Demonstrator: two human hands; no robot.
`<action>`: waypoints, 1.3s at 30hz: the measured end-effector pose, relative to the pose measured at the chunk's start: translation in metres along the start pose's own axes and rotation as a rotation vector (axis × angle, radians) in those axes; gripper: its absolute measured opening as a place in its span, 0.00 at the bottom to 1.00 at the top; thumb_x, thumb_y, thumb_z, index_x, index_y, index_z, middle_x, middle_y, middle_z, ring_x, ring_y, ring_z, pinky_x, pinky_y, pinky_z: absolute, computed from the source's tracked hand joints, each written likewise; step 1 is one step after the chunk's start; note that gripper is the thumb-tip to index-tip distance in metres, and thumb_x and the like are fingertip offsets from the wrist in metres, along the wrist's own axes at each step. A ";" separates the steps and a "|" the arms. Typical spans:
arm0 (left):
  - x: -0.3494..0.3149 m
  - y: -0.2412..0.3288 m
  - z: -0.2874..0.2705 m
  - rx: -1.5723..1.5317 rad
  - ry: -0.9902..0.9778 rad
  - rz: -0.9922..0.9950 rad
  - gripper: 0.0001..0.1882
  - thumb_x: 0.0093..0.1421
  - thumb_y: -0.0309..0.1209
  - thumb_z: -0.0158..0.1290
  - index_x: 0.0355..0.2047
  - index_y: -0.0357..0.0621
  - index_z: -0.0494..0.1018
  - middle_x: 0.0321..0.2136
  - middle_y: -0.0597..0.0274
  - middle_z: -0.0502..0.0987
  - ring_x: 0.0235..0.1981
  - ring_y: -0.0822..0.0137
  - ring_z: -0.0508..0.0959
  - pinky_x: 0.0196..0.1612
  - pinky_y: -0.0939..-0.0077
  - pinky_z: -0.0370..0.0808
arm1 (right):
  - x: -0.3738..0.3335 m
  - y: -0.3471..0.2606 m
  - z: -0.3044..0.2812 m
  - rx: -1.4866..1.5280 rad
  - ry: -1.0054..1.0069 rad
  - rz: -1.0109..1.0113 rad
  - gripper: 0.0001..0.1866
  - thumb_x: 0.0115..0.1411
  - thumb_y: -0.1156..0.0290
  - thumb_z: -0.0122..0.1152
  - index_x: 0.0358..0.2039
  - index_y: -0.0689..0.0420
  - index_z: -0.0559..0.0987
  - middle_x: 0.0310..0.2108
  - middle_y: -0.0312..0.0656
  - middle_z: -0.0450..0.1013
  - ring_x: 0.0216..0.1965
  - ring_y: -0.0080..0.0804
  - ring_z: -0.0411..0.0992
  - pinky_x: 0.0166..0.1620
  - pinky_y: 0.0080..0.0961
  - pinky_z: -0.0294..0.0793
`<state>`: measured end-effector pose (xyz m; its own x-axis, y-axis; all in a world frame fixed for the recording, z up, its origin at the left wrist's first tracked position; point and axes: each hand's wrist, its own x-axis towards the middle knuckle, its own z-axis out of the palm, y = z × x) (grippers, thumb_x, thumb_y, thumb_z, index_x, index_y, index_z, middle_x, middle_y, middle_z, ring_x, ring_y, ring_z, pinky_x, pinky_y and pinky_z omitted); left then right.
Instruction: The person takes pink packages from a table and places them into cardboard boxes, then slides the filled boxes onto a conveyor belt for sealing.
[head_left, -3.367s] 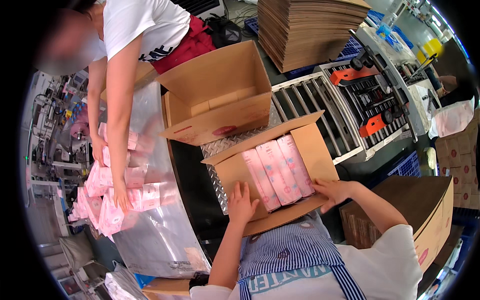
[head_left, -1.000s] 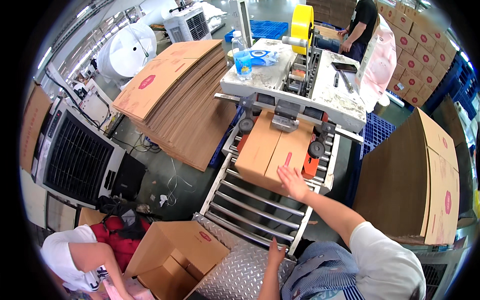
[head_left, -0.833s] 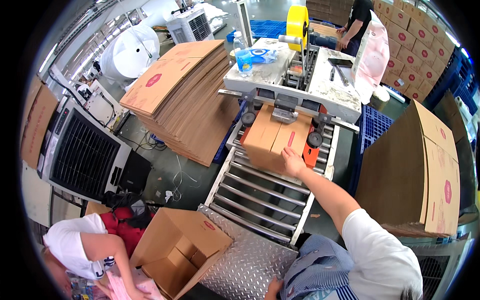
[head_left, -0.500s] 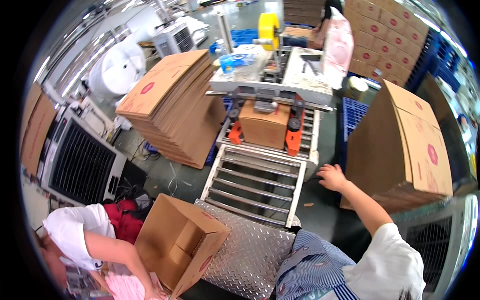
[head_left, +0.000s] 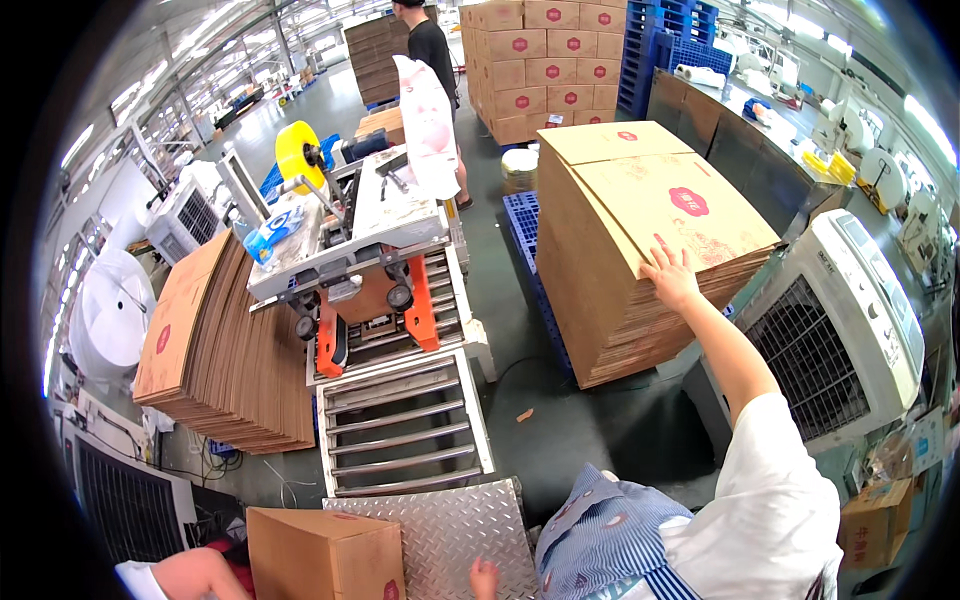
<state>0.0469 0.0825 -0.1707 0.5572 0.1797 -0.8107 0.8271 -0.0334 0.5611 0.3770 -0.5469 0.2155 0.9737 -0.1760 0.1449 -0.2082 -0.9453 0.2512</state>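
My right hand (head_left: 672, 275) reaches out to the near left edge of a tall stack of flat cardboard boxes (head_left: 610, 270), its fingers spread on the top sheets and holding nothing. The top sheet is tan with a red mark. At the lower edge, my left hand (head_left: 484, 578) shows only in part over a diamond-patterned metal plate (head_left: 455, 530), its fingers too unclear to read. Left of it stands a cardboard box (head_left: 325, 555). A co-worker's bare arm (head_left: 195, 575) is beside that box.
A roller conveyor (head_left: 405, 425) runs to a box-sealing machine (head_left: 350, 225) with a carton (head_left: 365, 295) inside. Another cardboard stack (head_left: 225, 350) stands at left, an air cooler (head_left: 830, 330) at right. Farther back are a person in black (head_left: 430, 55) and piled cartons (head_left: 545, 70).
The view has swung right. My right hand has moved from beside the conveyor onto the cardboard stack. The carton has gone deeper into the sealing machine. My left hand has come into view.
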 end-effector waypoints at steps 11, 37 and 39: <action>-0.100 0.002 0.099 0.016 -0.083 -0.112 0.25 0.62 0.33 0.46 0.58 0.42 0.58 0.42 0.56 0.76 0.35 0.63 0.78 0.24 0.74 0.72 | -0.010 0.122 -0.034 -0.018 0.579 -0.153 0.17 0.42 0.73 0.62 0.36 0.48 0.74 0.37 0.35 0.71 0.44 0.32 0.68 0.55 0.35 0.60; -0.382 0.204 0.085 0.874 1.611 0.829 0.12 0.46 0.35 0.59 0.27 0.43 0.71 0.26 0.59 0.72 0.33 0.54 0.71 0.44 0.59 0.64 | -0.033 -0.114 -0.123 1.254 0.395 -0.578 0.24 0.42 0.73 0.68 0.42 0.60 0.72 0.38 0.46 0.71 0.44 0.41 0.70 0.47 0.34 0.69; -0.373 0.165 0.067 0.914 1.425 0.531 0.10 0.48 0.37 0.58 0.26 0.45 0.71 0.26 0.60 0.72 0.32 0.54 0.71 0.42 0.60 0.64 | -0.074 -0.196 -0.118 1.069 0.383 -0.888 0.27 0.41 0.67 0.69 0.43 0.57 0.72 0.42 0.46 0.70 0.47 0.43 0.68 0.51 0.39 0.64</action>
<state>-0.0195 -0.0561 0.2136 0.6745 0.5857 0.4494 0.6464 -0.7626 0.0238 0.3348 -0.3165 0.2686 0.6216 0.4900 0.6112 0.7776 -0.4801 -0.4059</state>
